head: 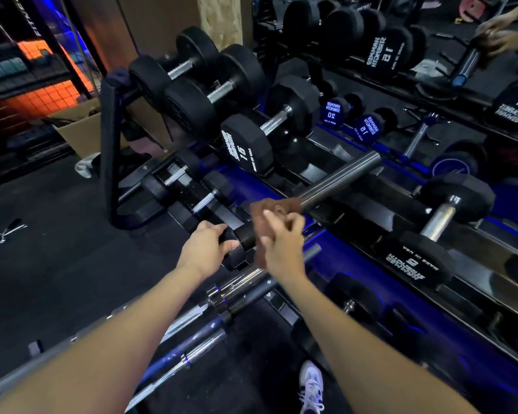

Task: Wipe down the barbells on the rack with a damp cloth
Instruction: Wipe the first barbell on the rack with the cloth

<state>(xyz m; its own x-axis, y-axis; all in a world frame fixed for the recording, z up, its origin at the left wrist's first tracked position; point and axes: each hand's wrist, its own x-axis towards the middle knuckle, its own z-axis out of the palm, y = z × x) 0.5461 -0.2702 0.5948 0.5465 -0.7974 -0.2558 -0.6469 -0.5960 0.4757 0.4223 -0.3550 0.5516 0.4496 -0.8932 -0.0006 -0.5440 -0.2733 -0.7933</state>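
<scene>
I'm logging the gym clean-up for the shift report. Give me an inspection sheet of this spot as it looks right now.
Surface: dark rubber floor; a clip-like metal tool lies on it.
Job's things: brown cloth wrapped on the grey barbell sleeve; more barbells lie low beside the rack.
Clutter: cardboard box by the wall.
Hands: left hand grips the black bar end; right hand holds the cloth.
Cables: nothing seen.
Surroundings: dumbbell rack with black dumbbells, a mirror behind it.
</scene>
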